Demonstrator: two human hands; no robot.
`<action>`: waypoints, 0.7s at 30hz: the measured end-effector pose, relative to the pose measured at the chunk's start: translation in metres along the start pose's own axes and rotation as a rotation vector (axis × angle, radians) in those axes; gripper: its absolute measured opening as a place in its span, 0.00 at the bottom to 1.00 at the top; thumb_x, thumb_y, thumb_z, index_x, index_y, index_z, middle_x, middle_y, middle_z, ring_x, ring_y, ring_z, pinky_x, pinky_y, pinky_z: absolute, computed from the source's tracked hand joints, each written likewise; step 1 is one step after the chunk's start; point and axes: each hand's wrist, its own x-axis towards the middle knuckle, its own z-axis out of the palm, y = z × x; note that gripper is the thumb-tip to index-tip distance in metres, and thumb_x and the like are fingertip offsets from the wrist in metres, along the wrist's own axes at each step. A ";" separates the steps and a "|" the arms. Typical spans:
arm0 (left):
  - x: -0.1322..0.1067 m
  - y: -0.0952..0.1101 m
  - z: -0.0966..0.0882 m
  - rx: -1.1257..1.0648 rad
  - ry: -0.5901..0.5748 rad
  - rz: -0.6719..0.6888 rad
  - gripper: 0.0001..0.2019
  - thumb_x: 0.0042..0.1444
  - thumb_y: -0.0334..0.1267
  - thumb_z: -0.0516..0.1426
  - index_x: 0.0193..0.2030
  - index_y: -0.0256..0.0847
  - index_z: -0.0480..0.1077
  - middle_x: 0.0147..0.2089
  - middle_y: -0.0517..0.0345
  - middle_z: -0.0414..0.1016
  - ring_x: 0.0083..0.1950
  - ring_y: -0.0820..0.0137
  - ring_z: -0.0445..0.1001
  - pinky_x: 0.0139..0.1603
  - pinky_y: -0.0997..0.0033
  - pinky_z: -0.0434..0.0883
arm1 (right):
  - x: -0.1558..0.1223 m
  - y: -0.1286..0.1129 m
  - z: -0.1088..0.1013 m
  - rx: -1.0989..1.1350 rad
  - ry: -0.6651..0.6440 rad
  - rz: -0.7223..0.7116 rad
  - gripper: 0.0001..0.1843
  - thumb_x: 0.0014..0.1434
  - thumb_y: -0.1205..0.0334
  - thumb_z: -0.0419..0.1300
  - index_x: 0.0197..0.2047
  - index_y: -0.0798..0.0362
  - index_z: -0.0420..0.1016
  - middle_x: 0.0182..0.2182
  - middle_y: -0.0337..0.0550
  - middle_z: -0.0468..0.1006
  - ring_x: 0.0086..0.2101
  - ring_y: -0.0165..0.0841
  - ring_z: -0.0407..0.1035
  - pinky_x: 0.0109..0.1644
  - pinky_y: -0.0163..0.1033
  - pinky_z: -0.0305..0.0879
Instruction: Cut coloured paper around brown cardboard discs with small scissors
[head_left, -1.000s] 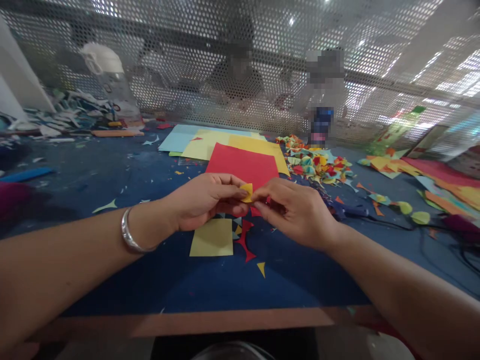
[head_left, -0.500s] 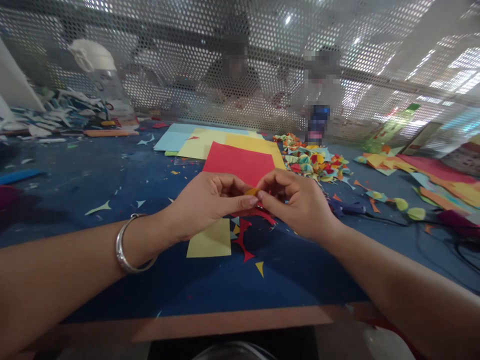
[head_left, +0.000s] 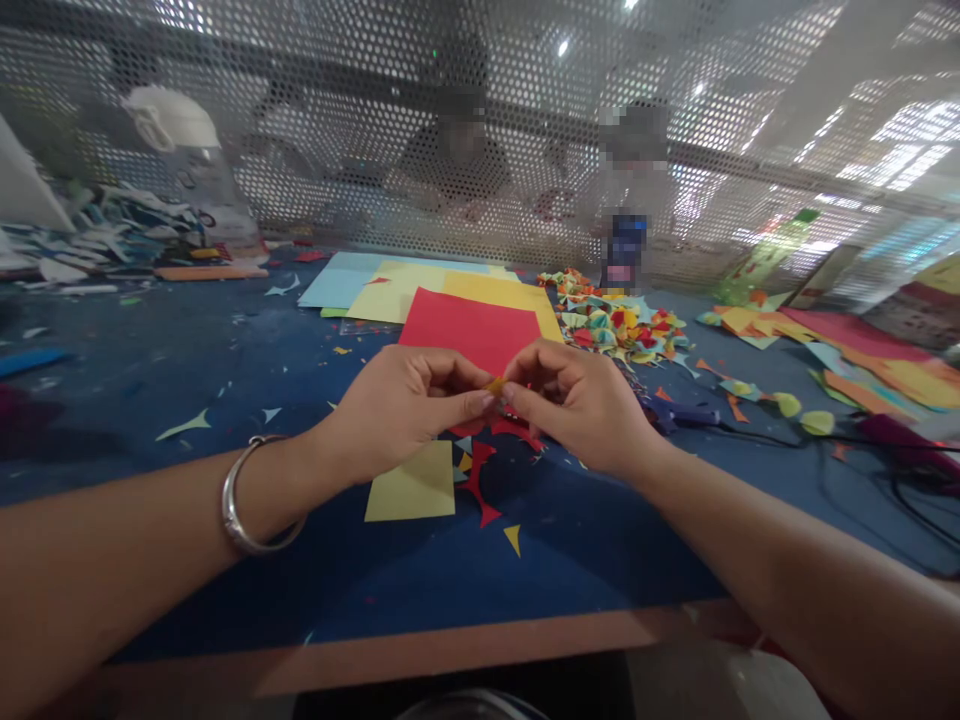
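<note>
Between my fingertips is a small yellow piece of paper (head_left: pixel 496 386), mostly covered by the fingers. My left hand (head_left: pixel 409 405) pinches it from the left, thumb against forefinger. From the other side my right hand (head_left: pixel 577 405) pinches it too. Just behind the hands lies a red paper sheet (head_left: pixel 469 325), on top of a yellow sheet (head_left: pixel 499 293) and light blue paper (head_left: pixel 341 280). A pale yellow paper rectangle (head_left: pixel 412 485) rests below my left hand, beside red paper offcuts (head_left: pixel 482 485) and a yellow scrap (head_left: pixel 513 540).
A pile of small folded colored papers (head_left: pixel 622 325) sits behind my right hand. A purple tool (head_left: pixel 682 413) with a black cord lies to the right. At the back left stand a clear bottle (head_left: pixel 214 190) and paper scraps (head_left: pixel 120 230), before a perforated metal screen (head_left: pixel 337 130).
Both hands still pinch the yellow paper piece, which shows a little less between the fingers. The whole view has shifted slightly, with things appearing a bit further left.
</note>
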 end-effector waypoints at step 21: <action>-0.001 0.002 -0.001 0.137 -0.008 0.051 0.09 0.49 0.40 0.69 0.35 0.38 0.81 0.31 0.56 0.83 0.33 0.71 0.80 0.37 0.74 0.77 | 0.002 -0.001 -0.002 0.021 -0.022 0.019 0.06 0.59 0.61 0.65 0.36 0.53 0.72 0.26 0.35 0.75 0.21 0.24 0.66 0.23 0.31 0.61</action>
